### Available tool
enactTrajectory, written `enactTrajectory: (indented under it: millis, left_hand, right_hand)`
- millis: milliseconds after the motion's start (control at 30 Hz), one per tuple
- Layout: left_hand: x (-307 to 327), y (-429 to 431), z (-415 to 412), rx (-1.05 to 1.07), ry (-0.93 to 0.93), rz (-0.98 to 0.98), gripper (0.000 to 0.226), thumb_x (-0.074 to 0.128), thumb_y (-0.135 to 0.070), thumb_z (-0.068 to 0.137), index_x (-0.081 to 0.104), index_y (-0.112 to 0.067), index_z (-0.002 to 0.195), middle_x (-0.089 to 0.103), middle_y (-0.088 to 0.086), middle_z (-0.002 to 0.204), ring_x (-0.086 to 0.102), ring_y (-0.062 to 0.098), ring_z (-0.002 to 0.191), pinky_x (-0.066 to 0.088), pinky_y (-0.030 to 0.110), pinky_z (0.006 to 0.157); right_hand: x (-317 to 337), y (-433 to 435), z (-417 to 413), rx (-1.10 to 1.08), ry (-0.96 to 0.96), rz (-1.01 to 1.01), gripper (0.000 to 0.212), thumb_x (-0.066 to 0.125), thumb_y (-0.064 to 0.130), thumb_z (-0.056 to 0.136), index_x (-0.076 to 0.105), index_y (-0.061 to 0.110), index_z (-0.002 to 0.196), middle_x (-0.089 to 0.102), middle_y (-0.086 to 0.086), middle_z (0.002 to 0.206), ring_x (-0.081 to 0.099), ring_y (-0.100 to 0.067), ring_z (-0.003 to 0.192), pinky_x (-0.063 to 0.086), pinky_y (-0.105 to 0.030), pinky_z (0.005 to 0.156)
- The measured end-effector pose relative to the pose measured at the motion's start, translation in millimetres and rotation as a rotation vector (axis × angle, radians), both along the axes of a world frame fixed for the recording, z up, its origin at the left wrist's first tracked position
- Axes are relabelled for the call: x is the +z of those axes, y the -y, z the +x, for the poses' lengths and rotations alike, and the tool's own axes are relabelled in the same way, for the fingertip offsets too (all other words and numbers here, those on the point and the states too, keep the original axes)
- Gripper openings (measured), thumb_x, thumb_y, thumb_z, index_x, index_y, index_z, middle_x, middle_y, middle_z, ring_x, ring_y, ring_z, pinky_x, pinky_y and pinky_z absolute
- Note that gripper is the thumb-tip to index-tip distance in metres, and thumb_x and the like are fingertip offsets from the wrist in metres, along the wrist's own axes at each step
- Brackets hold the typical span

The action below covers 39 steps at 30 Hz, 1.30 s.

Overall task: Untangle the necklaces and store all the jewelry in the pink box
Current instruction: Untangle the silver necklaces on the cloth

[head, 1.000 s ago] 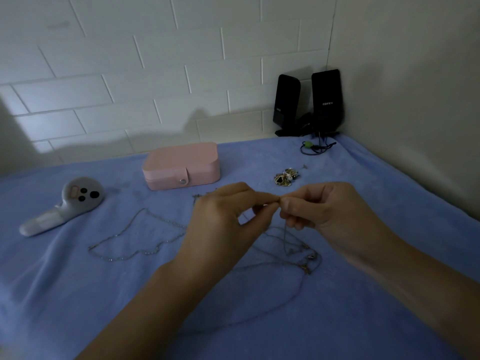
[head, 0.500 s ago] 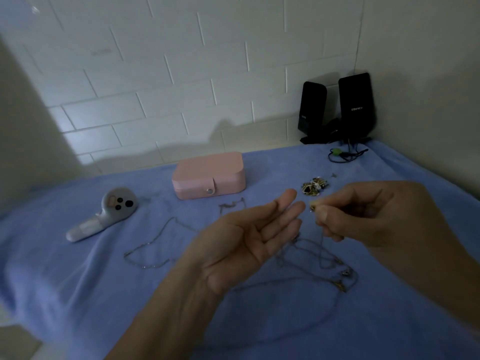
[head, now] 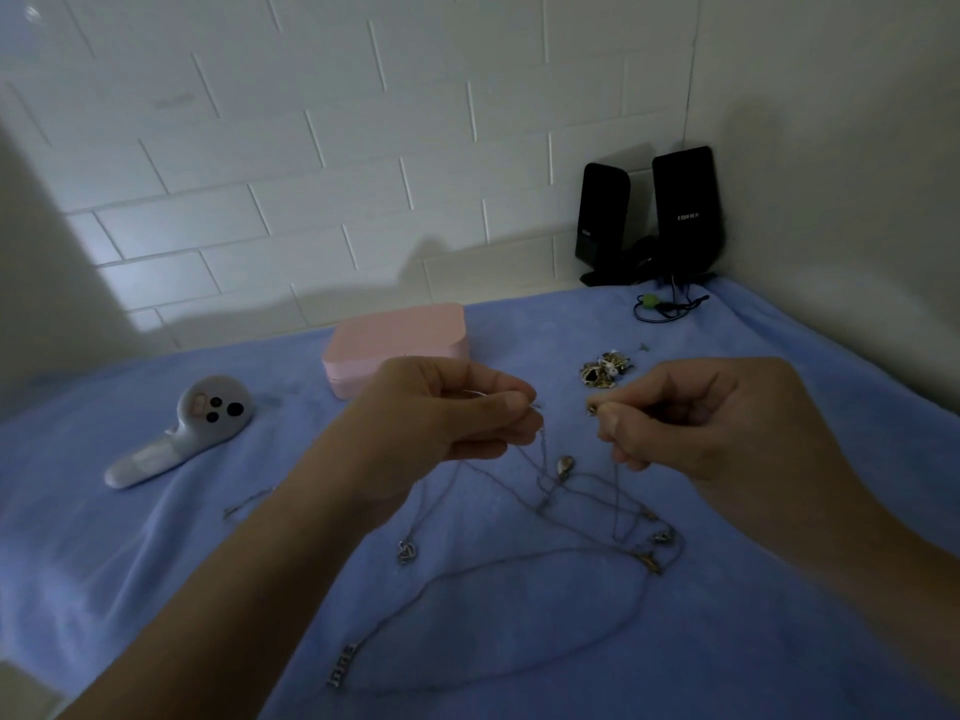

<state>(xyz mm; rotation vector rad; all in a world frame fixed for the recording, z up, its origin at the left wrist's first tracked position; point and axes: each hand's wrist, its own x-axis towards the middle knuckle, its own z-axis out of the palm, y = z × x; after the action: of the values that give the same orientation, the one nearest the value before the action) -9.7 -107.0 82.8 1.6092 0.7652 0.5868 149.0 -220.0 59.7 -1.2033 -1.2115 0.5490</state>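
Several thin silver necklaces (head: 566, 517) lie tangled on the blue cloth (head: 753, 615), with small pendants among the chains. My left hand (head: 447, 418) pinches one chain end between thumb and fingers. My right hand (head: 691, 418) pinches another end with a small clasp, a short gap to the right of the left hand. Chains hang from both hands down into the tangle. The shut pink box (head: 395, 345) sits just behind my left hand. A small heap of other jewelry (head: 605, 370) lies between the box and my right hand.
A grey handheld device (head: 182, 433) lies at the left. Two black speakers (head: 649, 215) stand in the far right corner with a cable (head: 667, 306) in front. A tiled wall runs behind and a plain wall closes the right side.
My left hand went from pinching by the right hand, to open palm up, and now pinches a chain end again. The hands have drawn apart. The camera moved closer.
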Motion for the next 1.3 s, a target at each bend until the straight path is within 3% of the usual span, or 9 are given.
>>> enactTrajectory:
  millis: [400, 500, 600, 733, 867, 1100, 1200, 1300]
  left_hand:
    - [9.0, 13.9, -5.1, -0.099, 0.077, -0.096, 0.02, 0.062, -0.018, 0.068, 0.068, -0.007, 0.084, 0.075, 0.011, 0.088, 0.072, 0.019, 0.082, 0.058, 0.023, 0.069]
    - [11.2, 17.2, -4.5, -0.132, 0.06, -0.151, 0.022, 0.062, -0.017, 0.066, 0.068, -0.007, 0.084, 0.074, 0.011, 0.088, 0.073, 0.019, 0.08, 0.058, 0.023, 0.066]
    - [13.8, 17.5, -3.0, -0.132, 0.002, -0.095, 0.017, 0.064, -0.017, 0.065, 0.073, -0.01, 0.078, 0.074, 0.011, 0.089, 0.072, 0.02, 0.083, 0.058, 0.024, 0.071]
    - [19.6, 14.0, -2.8, -0.058, -0.11, 0.13, 0.016, 0.068, -0.019, 0.063, 0.074, -0.012, 0.076, 0.074, 0.01, 0.081, 0.072, 0.02, 0.081, 0.058, 0.025, 0.073]
    - [29.9, 14.8, -3.8, -0.065, -0.131, 0.135, 0.018, 0.068, -0.019, 0.062, 0.072, -0.01, 0.076, 0.074, 0.009, 0.073, 0.072, 0.016, 0.068, 0.059, 0.022, 0.063]
    - [38.9, 19.9, -3.1, -0.08, -0.132, 0.161, 0.02, 0.068, -0.021, 0.062, 0.072, -0.01, 0.078, 0.074, 0.009, 0.074, 0.072, 0.016, 0.069, 0.057, 0.019, 0.058]
    - [39.2, 21.4, -3.1, -0.098, -0.117, 0.168, 0.021, 0.068, -0.022, 0.061, 0.072, -0.01, 0.078, 0.074, 0.008, 0.074, 0.073, 0.016, 0.07, 0.057, 0.02, 0.059]
    - [38.2, 23.8, -2.2, -0.111, -0.113, 0.184, 0.02, 0.067, -0.021, 0.062, 0.072, -0.01, 0.079, 0.074, 0.007, 0.074, 0.072, 0.015, 0.07, 0.057, 0.02, 0.061]
  right_hand:
    - [1.7, 5.3, -5.5, -0.046, 0.131, 0.098, 0.02, 0.075, -0.002, 0.07, 0.073, 0.017, 0.071, 0.072, 0.01, 0.065, 0.068, -0.004, 0.061, 0.051, -0.009, 0.06]
    - [2.3, 6.9, -4.1, -0.044, 0.184, 0.164, 0.014, 0.081, 0.013, 0.066, 0.073, 0.022, 0.073, 0.072, 0.014, 0.068, 0.068, -0.003, 0.063, 0.052, -0.009, 0.061]
    - [1.0, 7.9, -4.8, -0.015, 0.226, 0.197, 0.011, 0.069, 0.027, 0.068, 0.073, 0.024, 0.077, 0.072, 0.015, 0.071, 0.069, -0.004, 0.064, 0.052, -0.01, 0.062]
    - [-1.0, 5.8, -4.5, -0.023, 0.254, 0.205, 0.01, 0.068, 0.026, 0.069, 0.073, 0.026, 0.078, 0.072, 0.013, 0.073, 0.069, -0.004, 0.065, 0.052, -0.01, 0.061]
    - [-2.6, 4.9, -3.8, -0.024, 0.229, 0.206, 0.009, 0.072, 0.024, 0.067, 0.073, 0.026, 0.076, 0.072, 0.013, 0.071, 0.069, -0.004, 0.064, 0.052, -0.01, 0.06]
    - [-0.1, 4.9, -6.0, -0.024, 0.182, 0.2, 0.013, 0.071, 0.027, 0.066, 0.074, 0.027, 0.079, 0.072, 0.015, 0.069, 0.069, -0.004, 0.063, 0.053, -0.011, 0.06]
    - [1.8, 5.9, -7.6, -0.022, 0.142, 0.188, 0.015, 0.084, 0.016, 0.064, 0.075, 0.024, 0.073, 0.071, 0.014, 0.066, 0.068, -0.002, 0.06, 0.052, -0.01, 0.059]
    - [4.0, 6.0, -7.0, -0.017, 0.092, 0.175, 0.02, 0.082, 0.005, 0.065, 0.074, 0.022, 0.071, 0.071, 0.011, 0.062, 0.066, -0.003, 0.055, 0.051, -0.01, 0.056]
